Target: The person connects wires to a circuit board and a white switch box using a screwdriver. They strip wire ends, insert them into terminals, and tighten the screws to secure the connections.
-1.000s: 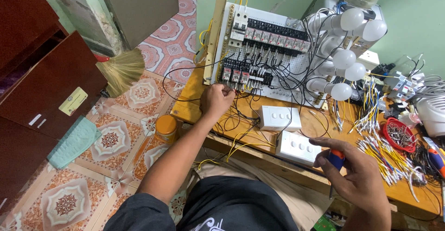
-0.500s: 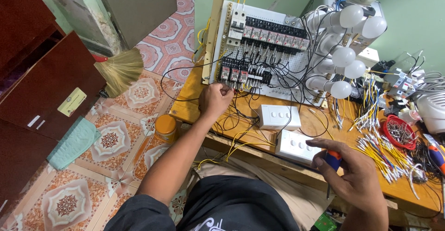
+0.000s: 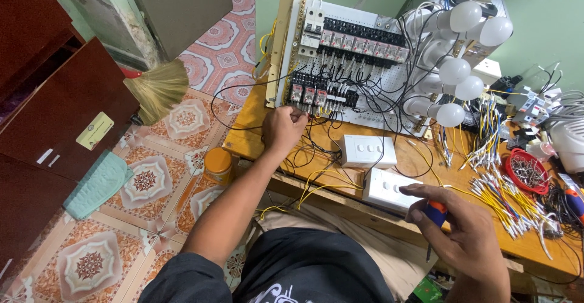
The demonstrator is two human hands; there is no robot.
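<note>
My left hand (image 3: 283, 127) is closed at the lower left corner of a white wiring panel (image 3: 371, 105), pinching a black wire (image 3: 243, 90) just below a row of small relays (image 3: 319, 96). My right hand (image 3: 459, 230) hovers near the wooden table's front edge, wrapped around a screwdriver (image 3: 435, 213) with an orange and blue handle, its shaft pointing down. Two white switch boxes (image 3: 368, 151) lie on the table between my hands. A row of black breakers (image 3: 365, 38) runs across the panel top, and several white bulbs (image 3: 453, 72) stand on its right side.
Bundles of yellow and white wire pieces (image 3: 505, 187) and a red dish of small parts (image 3: 527, 170) lie at the right. An orange jar (image 3: 218, 164), a broom (image 3: 159, 90) and a green cloth (image 3: 97, 182) are on the tiled floor beside a brown cabinet (image 3: 48, 114).
My right hand with the screwdriver has drifted slightly left and up. My left hand stays at the panel's lower left corner.
</note>
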